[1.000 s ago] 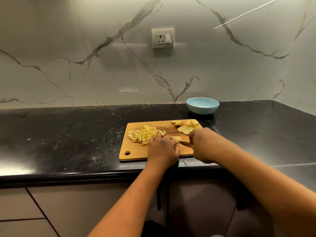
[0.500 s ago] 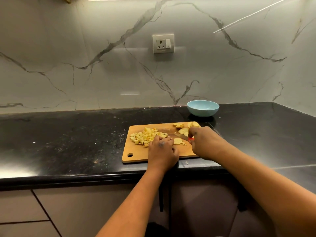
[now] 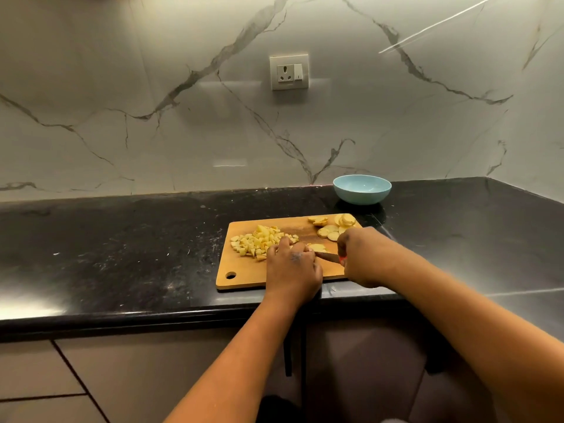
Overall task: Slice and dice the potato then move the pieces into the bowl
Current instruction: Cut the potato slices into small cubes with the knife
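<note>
wooden cutting board (image 3: 274, 277) sits on the black bench (image 3: 122, 254), near its front edge, hanging hole at the near-left corner. diced potato pile (image 3: 259, 239) on the left-middle of the board. uncut round potato slices (image 3: 331, 232) at the far-right part of the board, a few more stacked right at the far-right corner. one partly cut slice (image 3: 317, 247) lies between the two hands, mid-board.

left hand (image 3: 293, 265) is palm down on the board, fingers curled, fingertips pressing on the near side of that partly cut slice; knuckles just beside the dice pile. right hand (image 3: 361, 257) is closed around a knife (image 3: 328, 256); a bit of red handle shows at the fist, dark blade points left toward the left hand's fingertips, low over the board. blade tip is at the slice, but can't tell whether it's touching the slice.

light blue bowl (image 3: 362, 190) stands on the bench behind the board's far-right corner, apart from it, near the wall. no potato visible inside it.

white marble-look wall behind, with a socket and switch plate (image 3: 289, 72) above the board. cabinet fronts (image 3: 152, 377) below the bench edge.
</note>
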### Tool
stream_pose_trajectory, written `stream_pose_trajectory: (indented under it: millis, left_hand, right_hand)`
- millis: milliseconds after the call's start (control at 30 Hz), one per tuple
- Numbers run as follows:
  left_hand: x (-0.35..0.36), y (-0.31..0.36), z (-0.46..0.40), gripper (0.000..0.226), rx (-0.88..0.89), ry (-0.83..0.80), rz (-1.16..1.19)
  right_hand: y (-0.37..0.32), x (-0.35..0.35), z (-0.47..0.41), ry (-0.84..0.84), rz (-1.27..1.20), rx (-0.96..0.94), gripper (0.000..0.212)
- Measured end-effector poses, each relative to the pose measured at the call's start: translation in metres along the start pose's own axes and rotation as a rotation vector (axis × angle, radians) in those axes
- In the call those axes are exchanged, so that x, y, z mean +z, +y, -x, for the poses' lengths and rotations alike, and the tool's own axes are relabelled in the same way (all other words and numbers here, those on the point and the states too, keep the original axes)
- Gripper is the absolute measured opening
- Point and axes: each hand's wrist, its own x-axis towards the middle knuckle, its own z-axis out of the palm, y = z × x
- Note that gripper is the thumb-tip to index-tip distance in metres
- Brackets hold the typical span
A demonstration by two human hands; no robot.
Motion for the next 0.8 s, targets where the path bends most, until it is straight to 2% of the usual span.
stream_pose_trajectory:
  millis: [100,200,300,467,633,733,800]
  left_hand:
    - [0.002,-0.001,0.000,0.037,-0.009,0.018,0.028]
    - [0.004,-0.004,0.001,0.037,-0.015,0.022,0.082]
    - [0.005,-0.008,0.001,0.036,-0.043,0.034,0.219]
    - [0.006,-0.016,0.003,0.031,-0.141,0.202,0.444]
    - [0.002,-0.018,0.007,0.021,-0.053,0.418,0.588]
    - [0.001,-0.023,0.004,0.020,-0.118,0.432,0.709]
    - [0.002,-0.024,-0.001,0.022,-0.133,0.418,0.663]
  right_hand:
    - [0.005,-0.014,0.007,-0.024,0.040,-0.008,0.036]
    - [0.018,-0.031,0.014,-0.091,0.050,-0.034,0.027]
    - [0.036,-0.043,0.011,-0.103,-0.111,-0.005,0.019]
    - [0.056,-0.008,-0.024,0.103,-0.205,-0.011,0.025]
    - [0.067,0.024,-0.038,0.024,-0.136,-0.124,0.030]
    - [0.073,0.029,-0.041,0.027,-0.164,-0.127,0.033]
    - [0.075,0.031,-0.043,0.023,-0.169,-0.123,0.032]
